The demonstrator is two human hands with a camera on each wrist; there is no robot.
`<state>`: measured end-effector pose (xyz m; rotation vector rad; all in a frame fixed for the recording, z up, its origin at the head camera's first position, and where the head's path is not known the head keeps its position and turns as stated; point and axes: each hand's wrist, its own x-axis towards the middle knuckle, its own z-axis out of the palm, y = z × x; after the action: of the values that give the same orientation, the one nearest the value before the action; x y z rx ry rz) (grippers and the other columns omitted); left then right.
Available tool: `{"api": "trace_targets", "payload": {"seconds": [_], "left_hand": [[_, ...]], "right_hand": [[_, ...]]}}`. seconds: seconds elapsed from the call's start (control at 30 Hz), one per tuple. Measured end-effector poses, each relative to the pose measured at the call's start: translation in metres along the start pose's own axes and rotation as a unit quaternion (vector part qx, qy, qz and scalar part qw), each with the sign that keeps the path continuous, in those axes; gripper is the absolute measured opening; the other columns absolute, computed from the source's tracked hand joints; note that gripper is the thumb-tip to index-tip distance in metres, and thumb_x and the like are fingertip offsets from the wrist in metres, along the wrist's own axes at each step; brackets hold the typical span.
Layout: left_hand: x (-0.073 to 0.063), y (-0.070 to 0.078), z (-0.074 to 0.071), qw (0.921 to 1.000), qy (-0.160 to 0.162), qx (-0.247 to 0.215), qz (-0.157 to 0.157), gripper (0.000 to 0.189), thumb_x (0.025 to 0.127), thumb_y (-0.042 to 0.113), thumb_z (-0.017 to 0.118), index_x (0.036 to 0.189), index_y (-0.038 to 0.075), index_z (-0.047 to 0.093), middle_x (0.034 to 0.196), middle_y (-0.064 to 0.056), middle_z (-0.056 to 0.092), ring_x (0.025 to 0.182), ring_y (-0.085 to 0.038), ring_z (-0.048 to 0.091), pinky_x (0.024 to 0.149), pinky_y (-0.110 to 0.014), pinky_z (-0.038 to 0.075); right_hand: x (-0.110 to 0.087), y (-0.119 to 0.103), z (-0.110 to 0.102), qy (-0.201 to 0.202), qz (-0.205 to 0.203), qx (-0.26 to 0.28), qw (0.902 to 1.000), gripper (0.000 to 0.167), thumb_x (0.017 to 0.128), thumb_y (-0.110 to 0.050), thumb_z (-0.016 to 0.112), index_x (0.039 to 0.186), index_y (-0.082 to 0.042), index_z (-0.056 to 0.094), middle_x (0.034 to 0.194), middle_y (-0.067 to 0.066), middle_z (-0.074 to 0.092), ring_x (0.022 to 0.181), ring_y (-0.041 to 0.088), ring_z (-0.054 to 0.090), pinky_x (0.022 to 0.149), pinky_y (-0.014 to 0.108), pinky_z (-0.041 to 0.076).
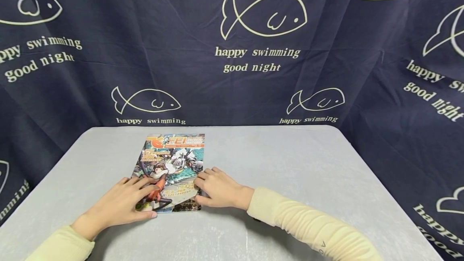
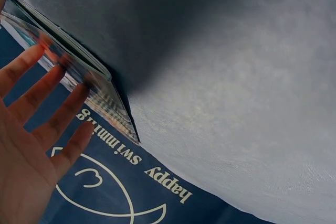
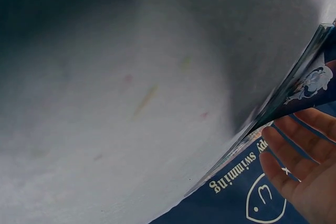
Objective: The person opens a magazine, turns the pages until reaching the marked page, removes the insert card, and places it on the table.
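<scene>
Head view: a glossy, colourful rectangular paper magazine (image 1: pixel 180 164) lies left of centre on the pale grey table (image 1: pixel 290 168); the bare left hand (image 1: pixel 123 201) rests on it, fingers spread; the bare right hand (image 1: pixel 221 189) touches its lifted right edge, pinching or not I can't tell from here; navy fish-printed cloth (image 1: pixel 253 96) hangs behind

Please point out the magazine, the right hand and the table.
Magazine (image 1: pixel 175 176), head view, middle of the cover.
Right hand (image 1: pixel 220 189), head view, back of the hand.
Table (image 1: pixel 286 164), head view, bare tabletop.
</scene>
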<state>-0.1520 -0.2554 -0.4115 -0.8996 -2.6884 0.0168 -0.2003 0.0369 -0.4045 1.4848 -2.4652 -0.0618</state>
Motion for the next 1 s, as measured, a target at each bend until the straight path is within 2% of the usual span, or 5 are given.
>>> {"api": "trace_targets", "payload": {"seconds": [0.37,0.53,0.73,1.0], "left_hand": [[-0.001,-0.001,0.000,0.9999,0.008,0.000,0.009,0.058,0.074,0.061,0.060,0.115,0.020,0.063,0.115,-0.003,0.062,0.099,-0.026,0.058,0.080,-0.046,0.045],[0.000,-0.002,-0.002,0.9998,0.013,-0.010,0.013,0.050,0.075,0.058,0.061,0.107,0.021,0.066,0.110,0.000,0.063,0.096,-0.023,0.060,0.080,-0.045,0.045],[0.000,-0.004,-0.004,0.9993,0.025,-0.014,0.024,0.042,0.074,0.051,0.065,0.101,0.019,0.067,0.102,0.004,0.065,0.091,-0.018,0.062,0.080,-0.041,0.046],[0.000,-0.006,-0.012,0.9982,0.049,-0.010,0.034,0.042,0.076,0.048,0.065,0.103,0.015,0.066,0.102,0.001,0.065,0.091,-0.019,0.062,0.079,-0.042,0.046]], "right_hand": [[0.000,-0.001,-0.004,-0.004,0.018,0.004,0.9998,0.032,0.090,-0.043,0.044,0.103,-0.018,0.059,0.092,-0.007,0.059,0.085,0.009,0.055,0.077,0.028,0.044],[-0.001,-0.001,-0.007,0.002,0.027,0.006,0.9996,0.032,0.090,-0.042,0.043,0.104,-0.017,0.058,0.095,-0.006,0.061,0.087,0.010,0.056,0.077,0.027,0.044],[-0.002,-0.001,-0.012,0.017,0.048,0.004,0.9987,0.038,0.092,-0.039,0.042,0.115,-0.013,0.057,0.106,-0.001,0.063,0.096,0.014,0.058,0.084,0.030,0.045],[-0.004,0.003,-0.014,0.018,0.076,0.012,0.9969,0.048,0.094,-0.046,0.038,0.123,-0.011,0.051,0.115,0.001,0.061,0.105,0.017,0.057,0.091,0.034,0.044]]}}
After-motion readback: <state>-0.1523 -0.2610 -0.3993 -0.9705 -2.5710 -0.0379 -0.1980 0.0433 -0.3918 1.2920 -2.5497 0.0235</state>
